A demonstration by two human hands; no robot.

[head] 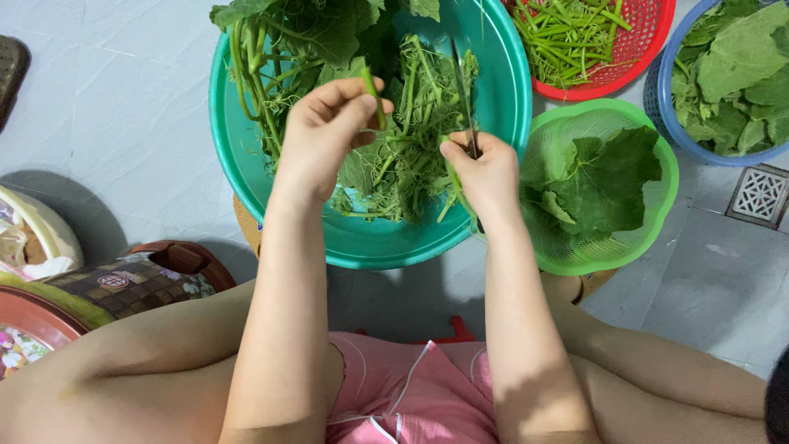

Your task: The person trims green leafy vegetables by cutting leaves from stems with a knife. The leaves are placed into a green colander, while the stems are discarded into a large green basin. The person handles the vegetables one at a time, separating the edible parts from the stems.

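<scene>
L hand (325,131) is closed in a pinch: a short green stem (371,89) is held between thumb and fingertips, raised over the teal basin (246,177). R hand (485,177) is curled shut round a knife (465,90), blade pointing away over the greens, w/ another stem (452,182) pressed against the handle by the thumb. Both hands are kept close together, just above the heap of vines (394,140) lying in the basin.

Outward: a green basket (662,222) w/ broad leaves is set just R of the basin, touching or nearly so. A red basket (649,49) of trimmed stems and a blue basket (670,107) of leaves are placed beyond it. A floor drain (760,196) is seen far R. A stool (177,263) w/ patterned cushion sits at L, near the knee.

Risks, as judged: blade is held v. near the L fingertips, so a slip while a stem is stripped could nick them. The thin stem is only lightly pinched and could be dropped back into the heap. The green basket sits at the basin's edge and could be knocked by the R forearm.
</scene>
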